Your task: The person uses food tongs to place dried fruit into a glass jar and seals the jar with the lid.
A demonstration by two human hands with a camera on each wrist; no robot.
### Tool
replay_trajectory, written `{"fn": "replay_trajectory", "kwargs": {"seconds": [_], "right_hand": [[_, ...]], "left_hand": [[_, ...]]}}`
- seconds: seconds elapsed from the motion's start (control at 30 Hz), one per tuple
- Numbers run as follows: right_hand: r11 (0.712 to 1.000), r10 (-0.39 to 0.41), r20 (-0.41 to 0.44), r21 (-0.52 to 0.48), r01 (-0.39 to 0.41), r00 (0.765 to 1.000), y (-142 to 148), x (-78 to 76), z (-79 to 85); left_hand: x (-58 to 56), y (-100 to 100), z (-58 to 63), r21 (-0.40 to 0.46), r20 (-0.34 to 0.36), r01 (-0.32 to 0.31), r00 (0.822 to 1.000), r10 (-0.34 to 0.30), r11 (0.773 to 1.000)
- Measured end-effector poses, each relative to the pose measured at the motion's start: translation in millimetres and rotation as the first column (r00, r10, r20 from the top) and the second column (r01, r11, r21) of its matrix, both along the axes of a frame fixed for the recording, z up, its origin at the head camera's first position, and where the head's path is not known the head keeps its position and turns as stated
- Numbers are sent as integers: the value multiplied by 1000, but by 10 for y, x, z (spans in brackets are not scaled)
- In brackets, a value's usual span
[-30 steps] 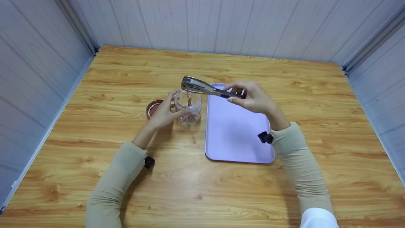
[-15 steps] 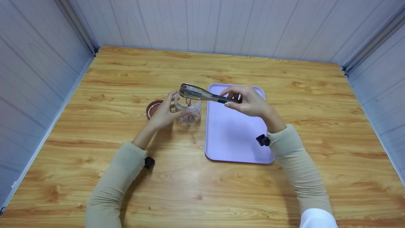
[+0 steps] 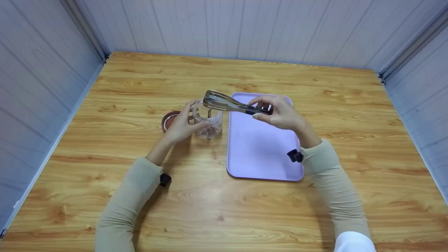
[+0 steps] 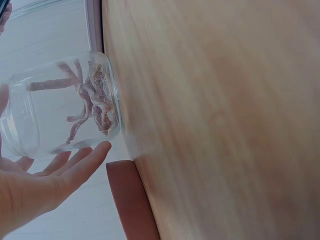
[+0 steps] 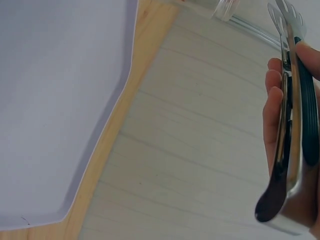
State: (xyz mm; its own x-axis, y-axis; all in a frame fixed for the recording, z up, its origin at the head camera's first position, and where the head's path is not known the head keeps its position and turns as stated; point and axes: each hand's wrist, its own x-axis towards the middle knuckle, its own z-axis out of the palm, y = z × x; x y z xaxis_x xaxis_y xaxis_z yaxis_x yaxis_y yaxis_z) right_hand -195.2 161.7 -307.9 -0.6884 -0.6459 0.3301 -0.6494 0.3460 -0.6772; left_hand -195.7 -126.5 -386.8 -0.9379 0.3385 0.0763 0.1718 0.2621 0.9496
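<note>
My left hand [image 3: 183, 123] holds a clear plastic jar [image 4: 55, 115] that stands on the table, thumb on one side and fingers on the other. Inside lie several thin brown dried strips [image 4: 92, 97], heaped at the bottom, with a few leaning upward. My right hand [image 3: 278, 112] grips a pair of metal tongs [image 3: 224, 104] by their dark handles. The slotted tong heads hang over the jar's mouth and overlap its rim in the head view. In the right wrist view the two tong arms lie close together, with a narrow gap between the tips.
A reddish-brown lid [image 4: 131, 200] lies on the table just left of the jar, partly behind my left hand. To the jar's right is a lilac tray [image 3: 259, 154], under my right hand. White panel walls [image 3: 224, 28] border the wooden table [image 3: 210, 210].
The tongs dipped toward the jar's mouth, then shifted a little to the right, with the heads slightly raised again. My left hand and the jar have stayed in place.
</note>
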Motion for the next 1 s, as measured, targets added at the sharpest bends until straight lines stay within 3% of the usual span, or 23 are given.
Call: {"fn": "replay_trajectory", "kwargs": {"seconds": [0.1, 0.37, 0.47, 0.6, 0.73, 0.87, 1.0], "right_hand": [[1000, -23, 6, 2, 23, 1000, 37, 18, 19], [995, -102, -2, -12, 102, 995, 142, 72, 11], [988, -152, -21, -11, 152, 988, 188, 82, -38], [977, -215, -47, -10, 215, 975, 303, 2, -223], [964, -267, -70, -13, 266, 961, 421, -75, -396], [957, -290, -104, -34, 288, 951, 493, -76, -462], [938, -346, -153, -36, 345, 926, 550, -61, -509]], "left_hand": [[53, 14, 79, 13, 15, 6, 1000, -6, 1000], [67, 21, 114, -32, 10, -11, 1000, 12, 999], [71, 26, 121, -39, 2, -12, 1000, 12, 999], [70, 25, 122, -50, 3, -15, 1000, 15, 999], [29, 9, 56, -37, 8, -16, 1000, 16, 999], [-60, -20, -89, -51, 3, -22, 1000, 22, 998], [-108, -37, -179, -66, 3, -35, 999, 36, 997]]}}
